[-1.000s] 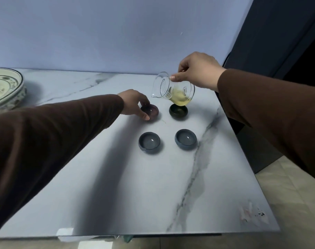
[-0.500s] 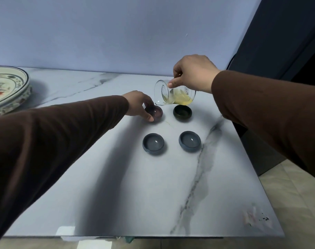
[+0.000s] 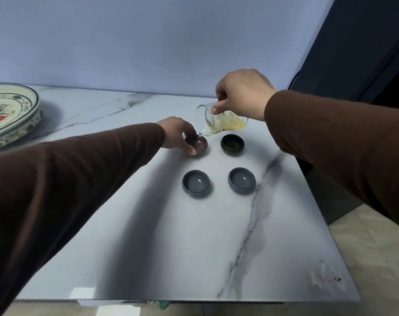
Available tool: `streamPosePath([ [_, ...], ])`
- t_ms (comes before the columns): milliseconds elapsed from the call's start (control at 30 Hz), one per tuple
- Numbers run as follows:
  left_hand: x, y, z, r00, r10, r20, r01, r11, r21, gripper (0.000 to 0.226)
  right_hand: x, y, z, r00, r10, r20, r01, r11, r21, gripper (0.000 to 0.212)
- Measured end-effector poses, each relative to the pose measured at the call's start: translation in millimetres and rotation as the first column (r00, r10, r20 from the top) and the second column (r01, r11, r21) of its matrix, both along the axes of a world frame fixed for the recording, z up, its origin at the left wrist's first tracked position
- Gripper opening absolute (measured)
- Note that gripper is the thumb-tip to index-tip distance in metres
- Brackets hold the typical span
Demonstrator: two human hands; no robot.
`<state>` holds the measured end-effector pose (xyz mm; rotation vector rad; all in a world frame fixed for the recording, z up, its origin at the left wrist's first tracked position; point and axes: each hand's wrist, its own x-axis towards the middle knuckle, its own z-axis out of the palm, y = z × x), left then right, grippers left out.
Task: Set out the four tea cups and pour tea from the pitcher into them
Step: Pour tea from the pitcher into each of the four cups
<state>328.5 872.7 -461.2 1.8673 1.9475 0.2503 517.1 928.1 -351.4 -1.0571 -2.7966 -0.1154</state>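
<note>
Head view: the right hand (image 3: 241,93) grips the tilted pitcher (image 3: 221,122), its lip over the brown cup (image 3: 199,144), which the left hand (image 3: 178,135) pinches steady. Pouring is in hand; next, I judge, the dark cup (image 3: 232,144) beside it.

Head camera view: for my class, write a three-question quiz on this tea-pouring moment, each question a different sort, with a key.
1. True or false: the glass pitcher stands upright on the table.
2. Multiple choice: the pitcher's spout is over which cup? A) purple cup B) dark green cup C) near left grey cup
3. Fill in: the left hand steadies the ____ cup.

Key: 1 false, the right hand holds it tilted; 2 A; 3 purple.
</note>
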Motion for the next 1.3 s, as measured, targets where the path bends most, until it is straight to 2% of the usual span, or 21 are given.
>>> streamPosePath([
  [300,0.7,-0.4,1.2,1.000,0.006,0.000,-0.006,1.000,-0.004,0.054,-3.6,-2.9,2.1,0.999,0.031,0.023,-0.032,0.999,0.035,0.036],
  [900,2.3,-1.1,3.7,1.000,0.003,-0.027,-0.004,1.000,-0.026,0.065,-6.1,-4.1,12.4,0.997,0.033,0.071,-0.039,0.995,0.089,0.040],
  [1300,3.9,-1.3,4.4,0.999,0.006,-0.045,-0.007,1.000,-0.023,0.061,-7.5,-7.1,13.3,0.996,0.033,0.083,-0.041,0.993,0.107,0.041],
])
